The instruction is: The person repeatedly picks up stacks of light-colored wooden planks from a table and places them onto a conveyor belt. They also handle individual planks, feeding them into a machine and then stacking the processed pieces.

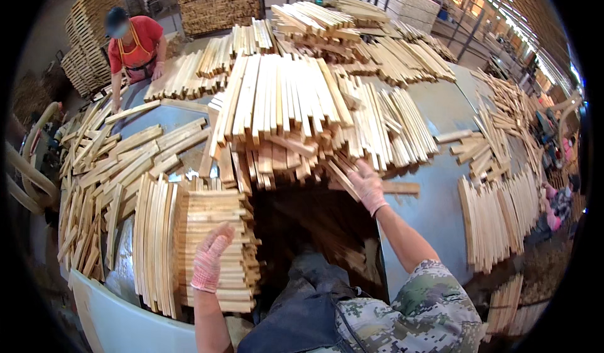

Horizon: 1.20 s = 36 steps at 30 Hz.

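My right hand [367,187], in a pale pink-and-white knit glove, is closed on the end of a wooden strip [343,181] at the front edge of the tall central pile. My left hand [212,257], gloved alike, hovers over a neat stack of strips [217,227] lying crosswise near my left side. Its fingers are slightly bent and apart, with nothing visible in them. Left of that stack, several strips [153,246] stand lengthwise in a row. The central pile [283,95] of pale strips rises in layers in front of me.
Loose strips [135,155] lie scattered on the left of the metal table [412,215]. At the right is another row of strips [500,221]. A person in red [141,48] works at the far left. Stacked wood [217,4] stands behind. A dark gap [302,221] opens before my body.
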Each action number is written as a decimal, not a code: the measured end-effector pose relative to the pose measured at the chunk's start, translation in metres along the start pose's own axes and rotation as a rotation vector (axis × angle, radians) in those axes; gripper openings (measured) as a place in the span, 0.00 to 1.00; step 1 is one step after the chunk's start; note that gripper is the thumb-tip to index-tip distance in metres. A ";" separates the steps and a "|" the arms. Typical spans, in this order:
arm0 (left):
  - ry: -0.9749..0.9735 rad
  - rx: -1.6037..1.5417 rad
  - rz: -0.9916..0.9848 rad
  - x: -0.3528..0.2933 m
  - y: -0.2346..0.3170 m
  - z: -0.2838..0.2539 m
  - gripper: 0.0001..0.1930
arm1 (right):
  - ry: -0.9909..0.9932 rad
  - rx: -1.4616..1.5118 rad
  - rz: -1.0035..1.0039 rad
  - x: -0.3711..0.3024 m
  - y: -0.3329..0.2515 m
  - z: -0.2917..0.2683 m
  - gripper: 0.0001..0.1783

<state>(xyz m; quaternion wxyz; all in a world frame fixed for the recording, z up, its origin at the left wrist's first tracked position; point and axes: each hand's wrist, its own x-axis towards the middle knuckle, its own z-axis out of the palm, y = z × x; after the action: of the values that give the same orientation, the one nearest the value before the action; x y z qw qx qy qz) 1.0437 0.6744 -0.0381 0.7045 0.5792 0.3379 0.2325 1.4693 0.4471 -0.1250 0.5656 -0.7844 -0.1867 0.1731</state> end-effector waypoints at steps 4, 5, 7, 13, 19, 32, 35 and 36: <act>0.182 0.109 0.082 0.122 0.040 -0.006 0.27 | 0.130 -0.455 0.049 0.159 -0.025 0.001 0.39; 0.231 0.136 0.097 0.156 0.043 -0.011 0.27 | 0.146 -0.520 0.069 0.189 -0.032 0.004 0.40; 0.293 0.172 0.146 0.231 0.034 -0.022 0.28 | 0.073 -0.541 0.146 0.246 -0.022 0.004 0.44; 0.311 0.460 -0.022 0.394 0.027 -0.034 0.33 | -0.289 -0.178 0.267 0.314 -0.011 0.010 0.33; 0.266 1.169 -0.059 0.506 0.021 -0.026 0.32 | -0.348 -0.388 0.314 0.279 -0.064 0.000 0.32; -0.054 1.631 -0.003 0.611 -0.010 -0.049 0.46 | -0.339 -0.588 0.279 0.403 -0.080 0.047 0.47; 0.088 1.446 -0.098 0.596 0.014 0.028 0.54 | -0.450 -0.759 0.360 0.412 -0.102 0.057 0.51; 0.075 1.369 -0.130 0.591 0.025 0.033 0.58 | -0.420 -0.757 0.356 0.414 -0.103 0.060 0.51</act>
<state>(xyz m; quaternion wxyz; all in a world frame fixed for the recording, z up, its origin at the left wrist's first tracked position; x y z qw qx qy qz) 1.4625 1.0833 -0.1326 0.1803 0.8640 0.4667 -0.0562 1.7903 0.7284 -0.0694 0.1511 -0.9035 -0.2097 0.3420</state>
